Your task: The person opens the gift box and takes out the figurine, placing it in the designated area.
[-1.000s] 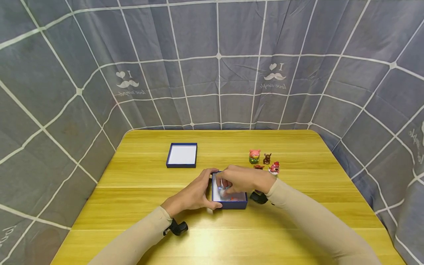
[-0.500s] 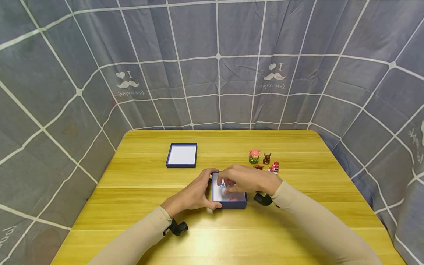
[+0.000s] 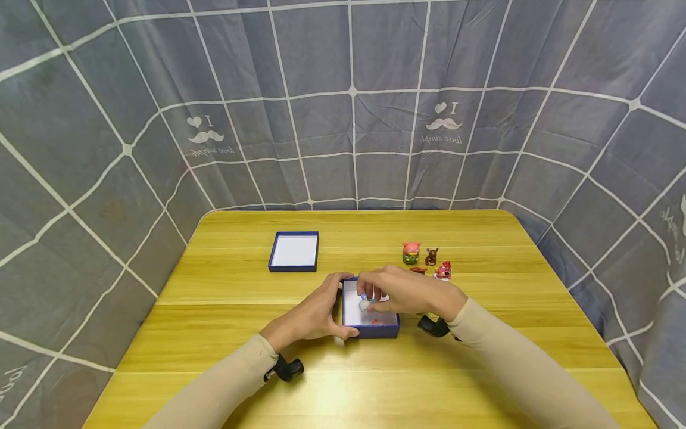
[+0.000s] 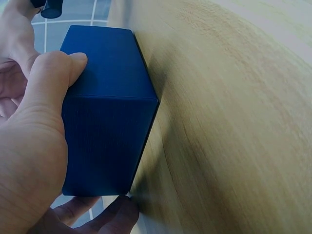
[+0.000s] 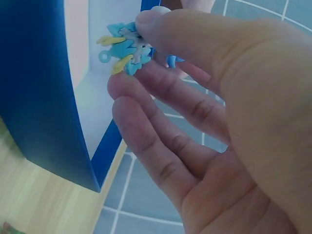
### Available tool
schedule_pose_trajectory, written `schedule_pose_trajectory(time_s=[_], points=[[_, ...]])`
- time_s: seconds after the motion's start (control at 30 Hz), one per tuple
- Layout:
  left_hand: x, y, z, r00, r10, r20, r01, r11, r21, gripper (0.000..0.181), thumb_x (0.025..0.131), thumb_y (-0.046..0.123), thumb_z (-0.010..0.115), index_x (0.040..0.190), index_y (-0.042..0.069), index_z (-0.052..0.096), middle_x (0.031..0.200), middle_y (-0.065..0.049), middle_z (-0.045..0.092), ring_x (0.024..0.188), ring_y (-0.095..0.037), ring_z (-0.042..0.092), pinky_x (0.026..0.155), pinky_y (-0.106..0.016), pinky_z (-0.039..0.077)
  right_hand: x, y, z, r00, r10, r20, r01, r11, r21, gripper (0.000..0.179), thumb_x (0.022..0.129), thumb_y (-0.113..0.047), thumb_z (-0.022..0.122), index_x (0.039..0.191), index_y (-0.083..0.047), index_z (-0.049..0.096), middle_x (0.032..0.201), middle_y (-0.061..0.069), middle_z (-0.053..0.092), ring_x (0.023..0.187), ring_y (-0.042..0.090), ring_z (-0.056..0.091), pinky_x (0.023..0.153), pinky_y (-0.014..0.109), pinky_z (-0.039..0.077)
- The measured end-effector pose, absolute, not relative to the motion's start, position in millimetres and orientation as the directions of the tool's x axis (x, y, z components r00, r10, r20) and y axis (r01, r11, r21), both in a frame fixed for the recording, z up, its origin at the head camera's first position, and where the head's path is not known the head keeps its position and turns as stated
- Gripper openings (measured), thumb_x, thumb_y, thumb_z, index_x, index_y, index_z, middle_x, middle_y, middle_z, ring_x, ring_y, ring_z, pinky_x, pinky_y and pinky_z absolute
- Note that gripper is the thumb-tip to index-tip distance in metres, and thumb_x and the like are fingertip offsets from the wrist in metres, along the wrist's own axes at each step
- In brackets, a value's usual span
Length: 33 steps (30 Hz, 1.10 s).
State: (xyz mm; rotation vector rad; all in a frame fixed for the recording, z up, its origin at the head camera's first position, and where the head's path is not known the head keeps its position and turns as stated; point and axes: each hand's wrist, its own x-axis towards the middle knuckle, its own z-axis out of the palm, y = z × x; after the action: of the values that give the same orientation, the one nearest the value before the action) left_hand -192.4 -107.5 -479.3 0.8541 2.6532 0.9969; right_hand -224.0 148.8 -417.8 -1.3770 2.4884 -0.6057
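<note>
My left hand (image 3: 316, 310) grips the left side of a dark blue box (image 3: 371, 332) with a white inside, thumb on the near wall and fingers at the far one. In the left wrist view the thumb lies against the box's blue wall (image 4: 109, 141). Over the box, my right hand (image 3: 407, 292) pinches a small figurine (image 5: 127, 48), light blue with yellow parts, between thumb and fingers. From the head view its white, rounded part (image 3: 365, 305) shows beside the fingertips. A red-orange thing (image 3: 377, 322) lies inside the box, too small to identify.
The white-lined blue lid (image 3: 295, 251) lies at the back left of the wooden table (image 3: 236, 298). Several figurines stand to the right: a pink one (image 3: 411, 252), a brown one (image 3: 432, 257), a red-and-pink one (image 3: 443, 271) and a reddish one (image 3: 418, 270) partly hidden.
My right hand has shifted slightly right and away from me over the box, with the figurine in its fingers. The left hand and the box have stayed in place.
</note>
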Motion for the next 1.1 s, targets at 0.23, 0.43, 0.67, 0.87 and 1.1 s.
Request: schedule_pose_trajectory(time_s=[0.23,0.43,0.67,0.87,1.1], points=[[-192.6,-107.2,-478.8,-0.818,0.573,0.037,0.457,0.61,0.648,0.114,0.08,0.047,0.093,0.165,0.015,0.026,0.161,-0.01,0.041,0.135,-0.021,0.054,0.119,-0.044,0.046,-222.3,155.8,-419.4,-0.536,-0.844,0.038,-0.75,0.454,-0.481,0.032,0.101,-0.023,0.077,0.129,-0.012,0.069,0.106,-0.007,0.074,0.09,0.002,0.068,0.084,0.032,0.063],[-192.2,-107.0,-478.6,-0.818,0.574,0.035,0.456,0.611,0.647,0.115,0.08,0.047,0.094,0.166,0.014,0.025,0.158,-0.008,0.044,0.135,-0.021,0.053,0.119,-0.044,0.046,-218.4,160.3,-418.4,-0.536,-0.84,0.086,-0.77,0.445,-0.458,0.028,0.1,-0.022,0.079,0.125,-0.012,0.073,0.11,-0.007,0.074,0.092,0.002,0.068,0.083,0.033,0.064],[-192.0,-107.6,-479.3,-0.822,0.569,0.032,0.448,0.611,0.653,0.116,0.08,0.047,0.094,0.166,0.014,0.024,0.161,-0.01,0.041,0.133,-0.021,0.053,0.118,-0.044,0.046,-214.6,165.6,-418.9,-0.545,-0.828,0.128,-0.771,0.435,-0.465,0.019,0.098,-0.022,0.08,0.114,-0.019,0.071,0.107,-0.01,0.073,0.091,0.004,0.069,0.082,0.034,0.064],[-192.1,-107.6,-479.5,-0.821,0.57,0.033,0.451,0.611,0.651,0.116,0.079,0.048,0.094,0.166,0.015,0.025,0.16,-0.01,0.042,0.133,-0.021,0.053,0.117,-0.043,0.047,-211.5,171.1,-418.6,-0.539,-0.824,0.174,-0.786,0.418,-0.455,0.02,0.098,-0.02,0.081,0.114,-0.019,0.07,0.109,-0.01,0.073,0.095,0.013,0.073,0.085,0.034,0.064],[-192.8,-107.9,-480.0,-0.82,0.571,0.036,0.452,0.608,0.652,0.116,0.079,0.048,0.094,0.166,0.014,0.025,0.16,-0.011,0.043,0.133,-0.022,0.053,0.118,-0.043,0.046,-208.9,176.4,-417.7,-0.548,-0.813,0.195,-0.776,0.407,-0.482,0.021,0.097,-0.013,0.08,0.114,-0.018,0.07,0.108,-0.007,0.074,0.096,0.011,0.074,0.086,0.035,0.064]])
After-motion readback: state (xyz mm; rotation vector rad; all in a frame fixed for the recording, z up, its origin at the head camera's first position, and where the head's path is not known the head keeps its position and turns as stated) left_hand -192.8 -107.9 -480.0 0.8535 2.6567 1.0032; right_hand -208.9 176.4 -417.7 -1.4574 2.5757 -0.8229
